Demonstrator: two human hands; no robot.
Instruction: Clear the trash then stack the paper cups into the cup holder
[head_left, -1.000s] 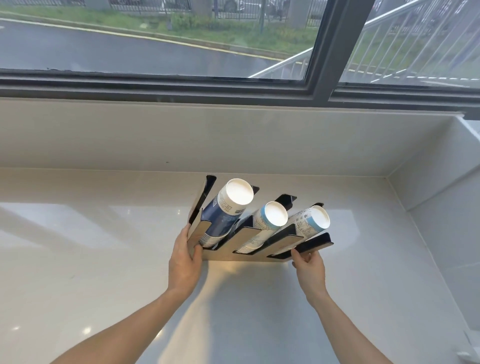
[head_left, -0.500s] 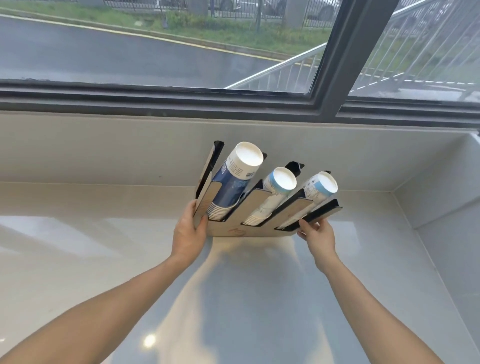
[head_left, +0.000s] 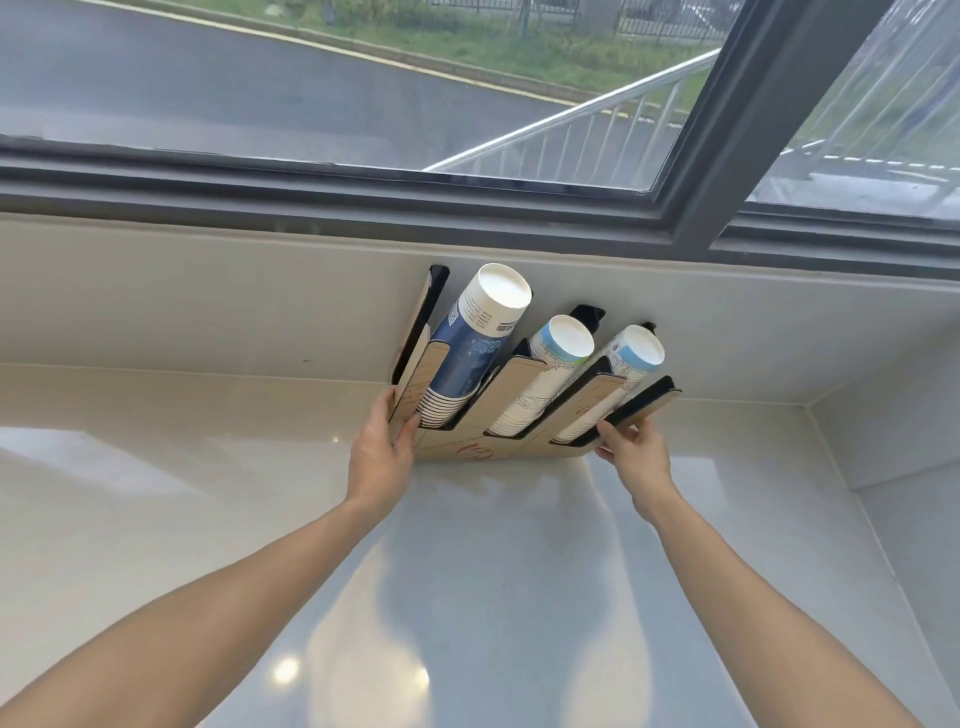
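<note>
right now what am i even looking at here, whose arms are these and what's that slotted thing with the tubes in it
There is no machine: these are a person's two bare arms, filmed by a camera worn on the head, looking forward and down.

The left hand and right hand each grip one end of a cup holder, a brown and black rack with slots. The "tubes" are three stacks of paper cups lying in it: a dark blue stack, a middle stack and a right stack.

The rack is at the back of a pale glossy counter, against the low wall under a window. I see no trash on the counter.
</note>
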